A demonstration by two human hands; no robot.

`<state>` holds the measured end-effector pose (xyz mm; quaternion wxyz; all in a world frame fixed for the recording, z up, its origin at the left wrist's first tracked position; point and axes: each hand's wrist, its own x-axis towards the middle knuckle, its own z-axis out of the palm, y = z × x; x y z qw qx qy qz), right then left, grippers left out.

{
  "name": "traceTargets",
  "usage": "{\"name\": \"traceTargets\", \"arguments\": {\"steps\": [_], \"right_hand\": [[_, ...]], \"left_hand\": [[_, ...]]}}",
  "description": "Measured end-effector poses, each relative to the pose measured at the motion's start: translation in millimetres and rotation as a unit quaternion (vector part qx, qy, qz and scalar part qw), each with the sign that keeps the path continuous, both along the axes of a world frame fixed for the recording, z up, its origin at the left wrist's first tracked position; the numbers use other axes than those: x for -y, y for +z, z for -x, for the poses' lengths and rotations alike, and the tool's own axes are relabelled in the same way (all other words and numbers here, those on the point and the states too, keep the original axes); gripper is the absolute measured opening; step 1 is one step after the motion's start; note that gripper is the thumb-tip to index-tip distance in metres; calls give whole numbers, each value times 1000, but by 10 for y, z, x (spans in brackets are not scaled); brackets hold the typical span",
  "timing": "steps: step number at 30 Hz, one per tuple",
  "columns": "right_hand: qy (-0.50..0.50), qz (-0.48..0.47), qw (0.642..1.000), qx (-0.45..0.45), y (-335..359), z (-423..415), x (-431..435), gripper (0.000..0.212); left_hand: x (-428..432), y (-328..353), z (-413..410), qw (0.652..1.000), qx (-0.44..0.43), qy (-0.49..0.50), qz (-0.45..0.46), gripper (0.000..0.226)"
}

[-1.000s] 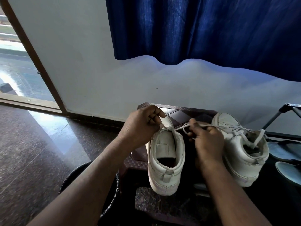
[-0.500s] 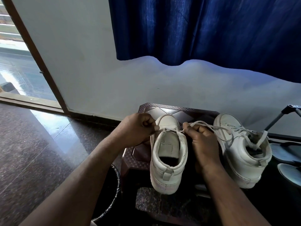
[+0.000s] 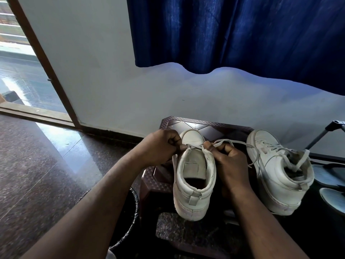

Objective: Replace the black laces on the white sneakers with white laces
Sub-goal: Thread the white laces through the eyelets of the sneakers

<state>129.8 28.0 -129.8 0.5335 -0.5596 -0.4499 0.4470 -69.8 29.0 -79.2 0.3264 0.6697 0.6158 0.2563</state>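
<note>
On the dark brown stool (image 3: 209,126) at about 5 o'clock from where I stand, a white sneaker (image 3: 194,186) sits with its heel toward the person and its toe at 12 o'clock. The left hand (image 3: 160,146) is at the shoe's 10 o'clock, its grip closed around the white lace (image 3: 224,141) where it comes out by the lowest eyelets. The right hand (image 3: 231,161), at the shoe's 2 o'clock, has its grip pinched on the same lace, which loops over the knuckles and trails off toward 3 o'clock. A second sneaker (image 3: 276,176), laced in white, stands just beside that hand. Pale sandals (image 3: 332,174) lie farther toward 3 o'clock, a black wire basket (image 3: 133,217) sits at 7 o'clock, and a blue curtain (image 3: 242,30) hangs at 12.
</note>
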Motion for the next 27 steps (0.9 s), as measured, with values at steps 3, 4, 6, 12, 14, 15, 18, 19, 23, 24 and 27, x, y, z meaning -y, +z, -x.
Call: {"name": "traceTargets", "arguments": {"steps": [3,4,6,12,14,15,18,19,23,24,27], "right_hand": [[-3,4,1000,-11,-32,12,-16,34],[-3,5,1000,-10,-34,15,-20,34],[-4,0,1000,-3,-25,13,-22,34],[-18,-24,998,62,4,20,1,43],[-23,-28,996,79,3,17,-1,44],[-25,-31,996,85,-1,14,-1,44],[-28,-37,994,103,-23,21,-3,43],[-30,-38,993,108,-24,25,-1,44],[-37,-38,992,116,0,26,5,43],[-37,-37,992,118,3,25,6,43],[-43,-33,990,129,8,29,15,44]], "left_hand": [[1,36,20,999,-34,14,-29,11],[-3,35,32,999,-32,17,-30,12],[-4,37,40,999,-34,24,-26,14],[-7,75,76,994,79,64,44,35],[4,82,53,995,40,54,78,47],[13,85,35,994,21,43,95,51],[43,128,-4,991,23,15,132,51],[45,140,-9,991,28,12,133,50],[47,111,-3,982,93,65,154,51],[54,96,1,979,104,71,159,50],[55,101,-34,980,113,79,147,44]]}}
